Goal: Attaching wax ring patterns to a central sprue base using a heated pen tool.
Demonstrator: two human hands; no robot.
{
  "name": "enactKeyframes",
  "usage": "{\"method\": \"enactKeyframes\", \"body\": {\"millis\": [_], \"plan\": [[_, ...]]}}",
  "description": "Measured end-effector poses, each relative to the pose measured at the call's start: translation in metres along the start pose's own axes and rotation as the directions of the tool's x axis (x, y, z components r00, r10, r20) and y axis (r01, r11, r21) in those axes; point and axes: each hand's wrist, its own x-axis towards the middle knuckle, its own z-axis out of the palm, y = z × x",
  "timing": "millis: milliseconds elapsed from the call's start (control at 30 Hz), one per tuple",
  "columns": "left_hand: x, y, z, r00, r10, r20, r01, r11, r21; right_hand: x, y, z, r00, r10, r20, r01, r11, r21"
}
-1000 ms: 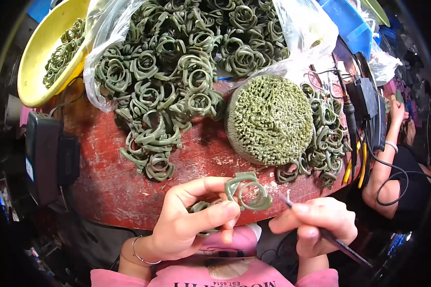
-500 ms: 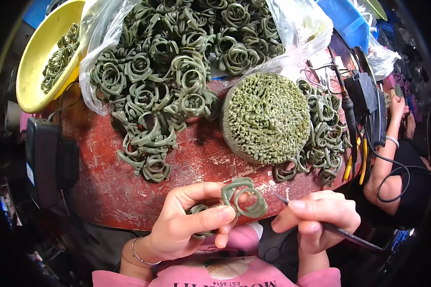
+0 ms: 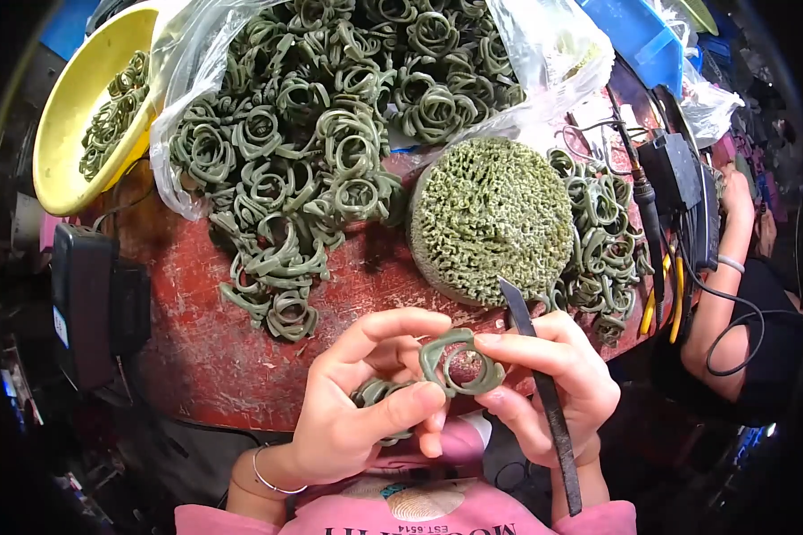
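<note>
My left hand pinches a green wax ring piece between thumb and fingers, just above the near table edge. More green rings sit in that palm, partly covered by the fingers. On the other side, the thumb and forefinger of my right hand touch the ring piece's right rim. A slim, flat dark knife is tucked in my right hand, its pointed tip slanting up toward the round, rough-topped green block.
A large heap of green rings spills from a clear plastic bag on the worn red table. More rings lie right of the block, near cords and yellow-handled pliers. A yellow bowl stands left. A co-worker's arm shows at right.
My right hand has come left to the ring piece and now touches its rim. The knife has swung from pointing left to pointing up and away from me.
</note>
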Motion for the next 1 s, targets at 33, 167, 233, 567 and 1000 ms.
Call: {"method": "enactKeyframes", "body": {"millis": [33,167,233,567,1000], "plan": [[0.001,-0.003,-0.003,0.996,0.085,0.016,-0.087,0.990,0.113,0.000,0.001,0.000,1.000,-0.009,-0.004,0.009,1.000,-0.017],[0.001,-0.011,-0.001,0.967,0.256,0.019,-0.247,0.909,0.336,-0.002,0.007,0.004,0.993,-0.113,-0.034,0.111,0.992,-0.060],[0.000,-0.012,-0.003,0.954,0.297,0.033,-0.277,0.838,0.469,-0.002,0.006,0.006,0.988,-0.143,-0.063,0.137,0.987,-0.087],[0.013,-0.010,-0.003,0.811,0.542,0.219,-0.504,0.457,0.733,-0.004,0.006,0.013,0.993,-0.052,-0.105,0.045,0.997,-0.059],[0.008,-0.009,0.000,0.898,0.440,0.015,-0.333,0.655,0.679,-0.017,0.005,0.010,0.985,0.030,-0.170,0.007,0.978,0.209]]}}
